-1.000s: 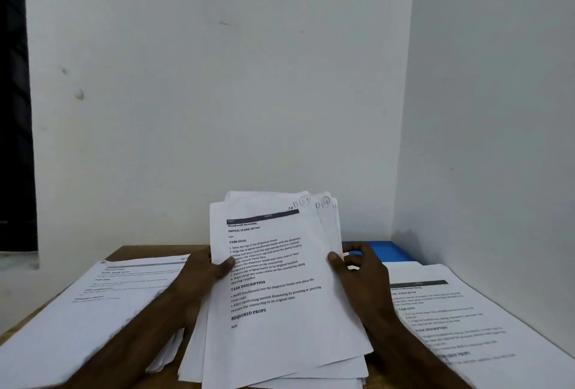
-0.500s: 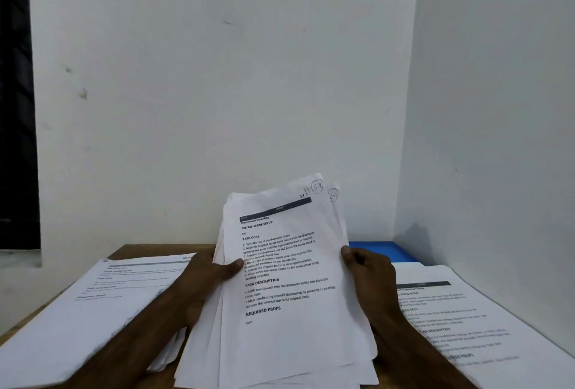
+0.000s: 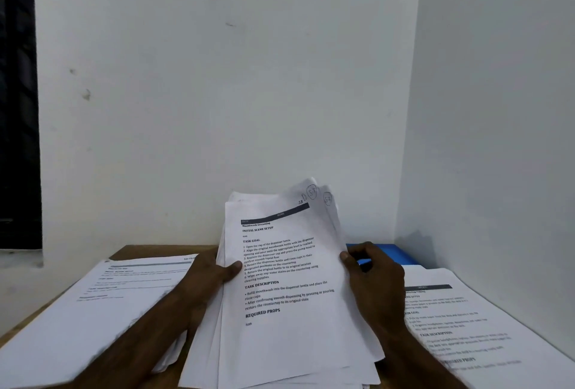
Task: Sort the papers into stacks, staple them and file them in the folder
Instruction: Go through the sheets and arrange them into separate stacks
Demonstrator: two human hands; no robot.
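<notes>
Papers (image 3: 280, 283) dead centre: a loose, uneven bundle tilted up off the surface (image 3: 140, 251), top sheet headed "Mouthwash Decanting", upper corners fanned apart. Your left hand (image 3: 211, 276) grips the left edge, thumb laid across the page. Your right hand (image 3: 375, 280) pinches the right edge, fingers curled behind. Blue folder (image 3: 393, 253) lies just behind that hand. Printed stack (image 3: 93, 311) lies flat on the left, another stack (image 3: 473, 323) on the right.

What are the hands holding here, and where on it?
A bundle of papers: the left hand grips its left edge, the right hand its right edge.
</notes>
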